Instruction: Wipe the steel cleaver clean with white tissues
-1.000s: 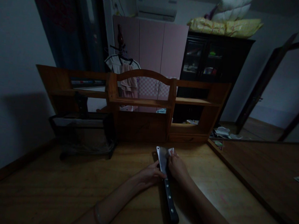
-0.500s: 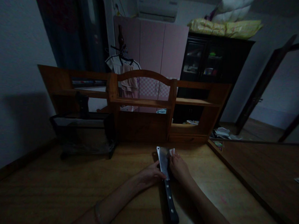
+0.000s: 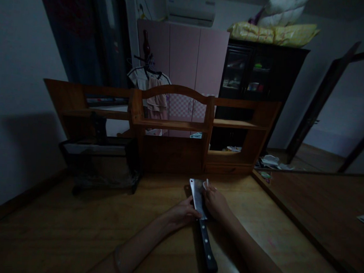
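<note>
A cleaver [image 3: 198, 198] with a broad metal blade and a black riveted handle lies over the desk, its handle toward me. My left hand [image 3: 185, 211] grips the blade near the handle, thumb on top and fingers underneath. My right hand [image 3: 215, 200] is closed on a small white tissue [image 3: 206, 183] and presses it to the blade's right side. Part of the tissue is hidden by the fingers, and the left fingertips are out of sight beneath the blade.
The cleaver is over a wooden desk [image 3: 105, 225]. A black-framed knife stand [image 3: 99, 161] with a dark handle sticking up stands at the left. Behind it rises a wooden shelf unit [image 3: 175, 125]. Along the right runs the desk's raised edge [image 3: 287, 205].
My right hand with the tissue has shifted slightly left, further over the blade. The left hand and the cleaver hold nearly the same place.
</note>
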